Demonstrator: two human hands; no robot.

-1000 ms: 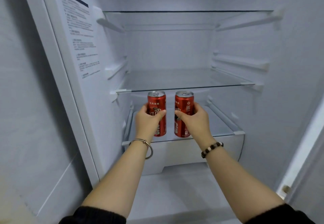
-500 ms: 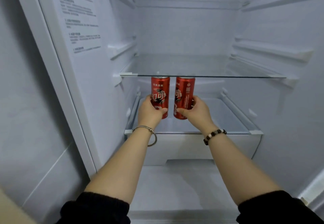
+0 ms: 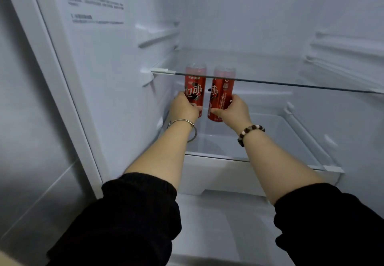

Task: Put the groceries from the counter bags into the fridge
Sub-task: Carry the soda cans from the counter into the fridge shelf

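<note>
**Spotter:** Where are the groceries?

**Operator:** I have one can in each hand. My left hand [image 3: 184,108] is wrapped round the left can [image 3: 195,87] and my right hand [image 3: 232,110] round the right can [image 3: 222,93]. Both cans are upright and just beside each other, inside the fridge [image 3: 249,26], near the back left corner of the lower shelf [image 3: 270,141]. Their tops show through the upper glass shelf [image 3: 291,83], so they are under it.

**Spotter:** Are they set down?

**Operator:** I can't tell. My fingers hide the left can's base, and the right can's base is either touching the lower shelf or just above it.

**Spotter:** How do you finish well?

**Operator:** I'd bring both straight down until the bases sit flat, with that thin gap between them so they don't knock. Then I'd loosen my fingers one hand at a time and check that neither can rocks.

**Spotter:** How much room is there?

**Operator:** It's tight overhead — the front edge of the upper glass shelf crosses just above my knuckles, so my wrists should come out low and level. The left wall [image 3: 128,99] is near my left hand, so I wouldn't swing outward there. To the right, the lower shelf lies open as far as its right edge.
</note>
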